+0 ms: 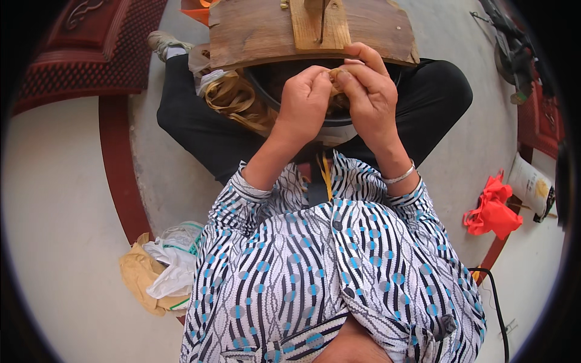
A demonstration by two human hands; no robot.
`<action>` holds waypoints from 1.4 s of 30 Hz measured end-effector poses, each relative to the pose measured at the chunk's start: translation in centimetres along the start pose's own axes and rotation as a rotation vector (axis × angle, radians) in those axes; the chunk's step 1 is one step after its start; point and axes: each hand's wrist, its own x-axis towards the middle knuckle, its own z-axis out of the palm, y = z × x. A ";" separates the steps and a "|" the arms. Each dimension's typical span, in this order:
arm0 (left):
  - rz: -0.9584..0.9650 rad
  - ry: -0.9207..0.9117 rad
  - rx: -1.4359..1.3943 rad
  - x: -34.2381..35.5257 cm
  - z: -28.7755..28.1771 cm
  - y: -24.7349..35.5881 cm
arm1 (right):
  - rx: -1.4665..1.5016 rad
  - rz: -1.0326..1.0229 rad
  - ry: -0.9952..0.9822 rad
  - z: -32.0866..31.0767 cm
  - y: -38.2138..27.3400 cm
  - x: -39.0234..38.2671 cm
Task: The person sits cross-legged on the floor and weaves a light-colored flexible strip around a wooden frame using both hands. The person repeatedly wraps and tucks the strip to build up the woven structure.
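Note:
My left hand and my right hand meet over a dark basin between my legs. Both have their fingers closed in a pinch on a thin tan strip, which is mostly hidden by the fingertips. Just beyond the hands, a wooden board lies across the far side of the basin. On it sits a smaller wood block with a thin upright metal rod. A bundle of looped tan strips hangs at the basin's left side.
A white plastic bag and tan cloth lie on the floor at the lower left. To the right are a red bag, a whitish sack and a black cable. A dark red carved panel stands at the upper left.

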 end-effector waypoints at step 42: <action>0.243 -0.135 0.255 9.6 -6.4 2.9 | 0.038 0.141 -0.224 -2.6 3.5 9.4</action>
